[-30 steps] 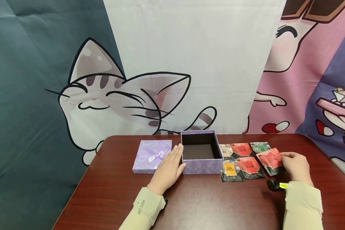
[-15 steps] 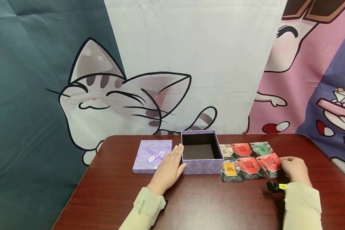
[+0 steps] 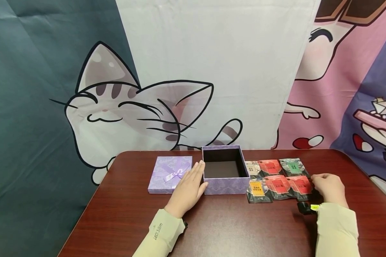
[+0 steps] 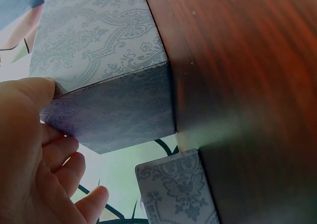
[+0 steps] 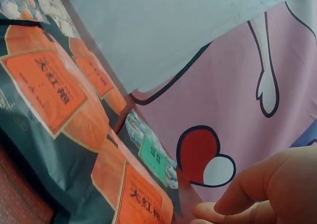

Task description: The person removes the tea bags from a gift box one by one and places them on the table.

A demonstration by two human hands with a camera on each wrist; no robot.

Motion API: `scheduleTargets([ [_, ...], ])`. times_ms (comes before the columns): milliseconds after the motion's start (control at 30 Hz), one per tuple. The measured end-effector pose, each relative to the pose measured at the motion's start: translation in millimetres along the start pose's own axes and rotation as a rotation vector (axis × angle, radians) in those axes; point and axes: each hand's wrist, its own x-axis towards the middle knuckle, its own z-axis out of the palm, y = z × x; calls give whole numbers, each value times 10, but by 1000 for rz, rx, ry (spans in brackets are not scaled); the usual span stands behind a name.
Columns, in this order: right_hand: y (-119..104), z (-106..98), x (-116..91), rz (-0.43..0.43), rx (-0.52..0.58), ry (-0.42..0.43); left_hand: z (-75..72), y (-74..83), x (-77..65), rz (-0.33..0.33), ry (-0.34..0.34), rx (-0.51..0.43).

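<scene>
An uncovered purple patterned box point(image 3: 226, 186) with a black inside stands mid-table. My left hand point(image 3: 186, 189) lies along its left side, fingers straight. The left wrist view puts the thumb at an edge of the box point(image 4: 99, 40). Beside the box on the right, several flat tea packets point(image 3: 278, 184) form two rows. My right hand point(image 3: 329, 189) is beside the front right red-labelled tea packet point(image 3: 301, 184). In the right wrist view its loosely curled fingers point(image 5: 247, 184) show just right of that packet point(image 5: 136, 194), with a small gap.
The purple lid point(image 3: 167, 175) with a ribbon bow lies left of the box, partly behind my left hand. A dark red wooden table point(image 3: 238, 225) carries everything. Cartoon-printed cloth point(image 3: 257, 71) hangs behind its far edge. A black wrist camera point(image 3: 305, 207) juts from the right sleeve.
The front right tea packet has turned and shifted left and down into line with its row, uncovering more of the green-labelled one. My right hand moved slightly left; the left stayed still.
</scene>
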Motion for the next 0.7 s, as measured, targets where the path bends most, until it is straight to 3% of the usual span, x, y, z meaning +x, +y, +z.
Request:
scheduleTargets([
  [267, -106, 53, -10, -58, 35, 6, 9, -3, -12, -4, -6, 0],
  [700, -318, 312, -31, -263, -21, 99, 3, -33, 34, 6, -25, -35],
])
